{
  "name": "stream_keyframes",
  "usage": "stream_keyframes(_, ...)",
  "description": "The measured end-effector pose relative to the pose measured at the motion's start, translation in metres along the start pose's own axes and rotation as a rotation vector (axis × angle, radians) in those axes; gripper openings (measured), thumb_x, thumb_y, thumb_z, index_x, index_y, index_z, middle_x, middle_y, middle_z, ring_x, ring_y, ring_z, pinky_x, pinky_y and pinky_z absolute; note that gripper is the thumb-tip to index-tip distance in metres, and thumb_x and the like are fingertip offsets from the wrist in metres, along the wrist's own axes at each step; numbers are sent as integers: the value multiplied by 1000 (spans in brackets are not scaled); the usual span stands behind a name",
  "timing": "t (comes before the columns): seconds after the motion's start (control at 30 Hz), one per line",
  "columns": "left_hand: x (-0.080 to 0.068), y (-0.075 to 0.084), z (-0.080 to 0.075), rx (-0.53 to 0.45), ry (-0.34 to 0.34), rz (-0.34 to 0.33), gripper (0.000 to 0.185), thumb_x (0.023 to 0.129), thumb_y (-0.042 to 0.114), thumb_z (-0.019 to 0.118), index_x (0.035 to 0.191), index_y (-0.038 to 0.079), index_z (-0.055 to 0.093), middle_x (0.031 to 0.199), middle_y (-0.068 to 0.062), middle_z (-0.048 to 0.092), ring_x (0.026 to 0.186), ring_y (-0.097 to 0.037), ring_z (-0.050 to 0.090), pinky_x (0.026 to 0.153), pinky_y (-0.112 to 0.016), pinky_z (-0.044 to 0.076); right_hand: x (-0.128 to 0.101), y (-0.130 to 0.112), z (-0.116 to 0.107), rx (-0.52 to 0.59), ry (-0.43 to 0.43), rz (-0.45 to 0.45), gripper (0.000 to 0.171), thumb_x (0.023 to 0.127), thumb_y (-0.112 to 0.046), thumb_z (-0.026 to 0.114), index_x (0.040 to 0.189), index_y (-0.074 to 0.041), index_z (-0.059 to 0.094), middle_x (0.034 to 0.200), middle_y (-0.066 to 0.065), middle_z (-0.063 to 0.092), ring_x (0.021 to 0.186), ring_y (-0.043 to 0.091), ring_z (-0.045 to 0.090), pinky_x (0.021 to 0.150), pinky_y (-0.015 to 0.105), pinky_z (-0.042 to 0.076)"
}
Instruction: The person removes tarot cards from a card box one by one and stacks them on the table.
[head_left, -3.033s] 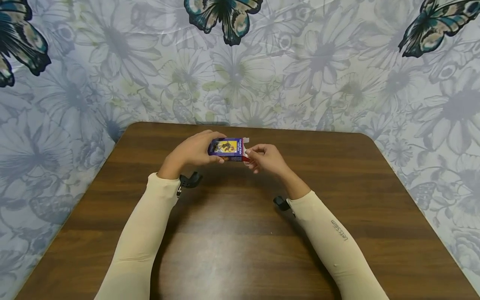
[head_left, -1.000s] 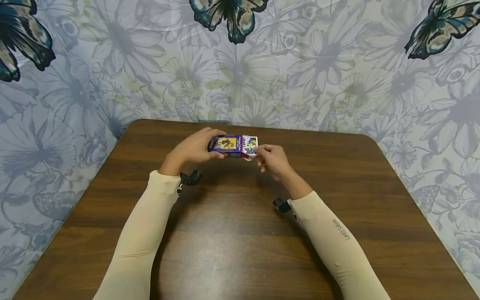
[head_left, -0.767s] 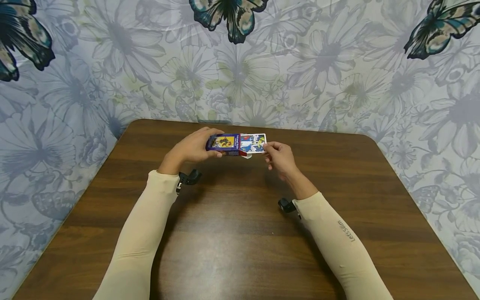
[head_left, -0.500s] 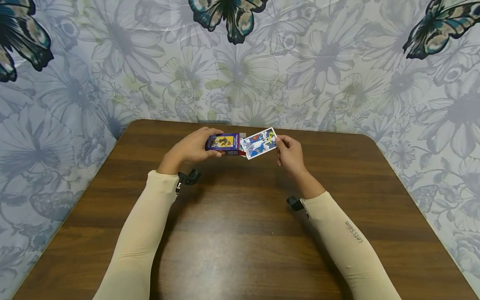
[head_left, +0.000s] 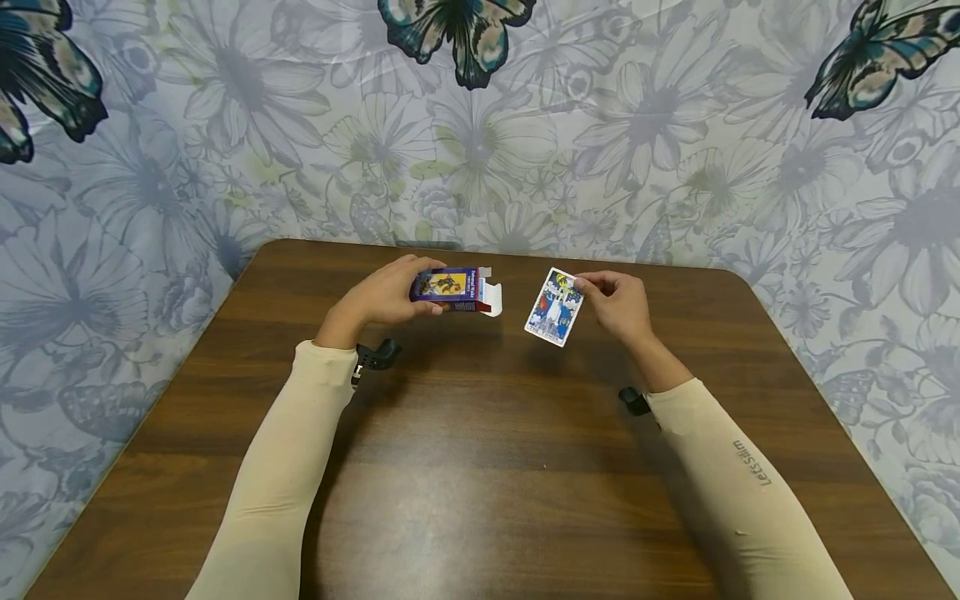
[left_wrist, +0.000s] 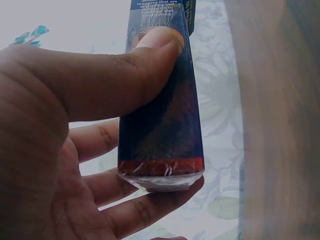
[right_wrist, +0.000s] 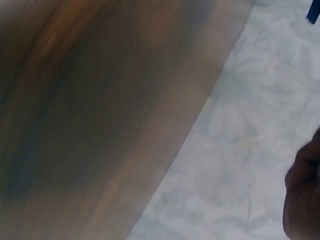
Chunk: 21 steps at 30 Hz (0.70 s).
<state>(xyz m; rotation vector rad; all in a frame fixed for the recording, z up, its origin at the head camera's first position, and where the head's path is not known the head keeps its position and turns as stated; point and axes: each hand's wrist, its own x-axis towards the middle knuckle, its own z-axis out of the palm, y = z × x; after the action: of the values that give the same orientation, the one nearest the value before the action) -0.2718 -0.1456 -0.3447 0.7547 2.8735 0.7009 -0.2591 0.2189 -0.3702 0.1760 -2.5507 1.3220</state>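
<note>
Left hand (head_left: pixel 390 296): grip curled round purple card box (head_left: pixel 450 289), end flap open, above far tabletop (head_left: pixel 480 467) | Right hand (head_left: pixel 618 304): fingertip grip pinched picture card (head_left: pixel 555 307), face up, well right of box | Writing: "LetsSlim" on right sleeve (head_left: pixel 750 462); box print unreadable.

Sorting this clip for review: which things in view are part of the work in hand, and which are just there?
In hand:
- card box, open at one end, held by the left hand
- card, pinched by the right hand, clear of the box

Just there:
- wooden table
- flower-and-butterfly backdrop
- cream sleeves
</note>
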Motion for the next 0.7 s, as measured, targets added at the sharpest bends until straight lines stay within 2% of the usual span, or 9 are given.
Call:
stream_keyframes(0.2,-1,1,-4,1,-13,2,71,86,35,76,146,16,43,136,-15,50,116,-29,51,102,-51,41,6,18,-11,-177,-233,112,33,94,-40,66,104,-10,76,100,10,72,82,20,52,66,30,42)
stream_keyframes(0.33,-2,-1,-3,3,-16,-2,71,86,35,75,146,16,43,135,-15,51,114,-29,51,101,-50,42,11,31,-12,-275,-342,153,31,95,-37,65,103,-9,76,106,13,70,87,24,56,70,32,46)
stream_keyframes(0.5,0,-3,0,0,-26,18,72,86,35,75,147,14,43,132,-15,52,112,-28,51,100,-49,43,15,44,-7,-383,-411,179,26,96,-32,64,99,-8,76,100,13,71,79,22,58,64,30,47)
stream_keyframes(0.7,2,-4,2,3,-16,21,71,86,34,76,146,15,44,130,-14,53,111,-27,52,100,-47,43,17,49,0,-504,-419,149,25,94,-30,67,93,-6,75,92,10,71,75,20,55,62,29,43)
